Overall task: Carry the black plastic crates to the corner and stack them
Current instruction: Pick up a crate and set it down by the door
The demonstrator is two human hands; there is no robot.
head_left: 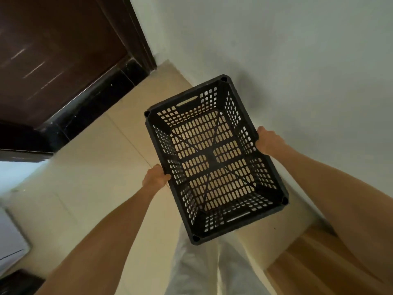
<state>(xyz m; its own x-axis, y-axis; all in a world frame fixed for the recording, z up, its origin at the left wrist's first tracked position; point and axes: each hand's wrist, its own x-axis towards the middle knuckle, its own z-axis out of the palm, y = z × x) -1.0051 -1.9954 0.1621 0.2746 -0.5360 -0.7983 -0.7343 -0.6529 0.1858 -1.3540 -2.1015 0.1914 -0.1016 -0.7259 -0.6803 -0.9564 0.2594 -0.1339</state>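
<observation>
Pale wall (pixel 297 50) running along the right, cream tiled floor (pixel 95 177) lying below, dark brown door (pixel 53 50) standing at left, black perforated crate (pixel 214 158) hanging empty above the floor beside the wall, left hand (pixel 155 177) and right hand (pixel 269 142) clamping its long rims.

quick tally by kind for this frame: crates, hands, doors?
Black crate: 1
Hands: 2, left hand and right hand, each gripping a long side of the crate
Dark brown door: 1
Total: 4
</observation>
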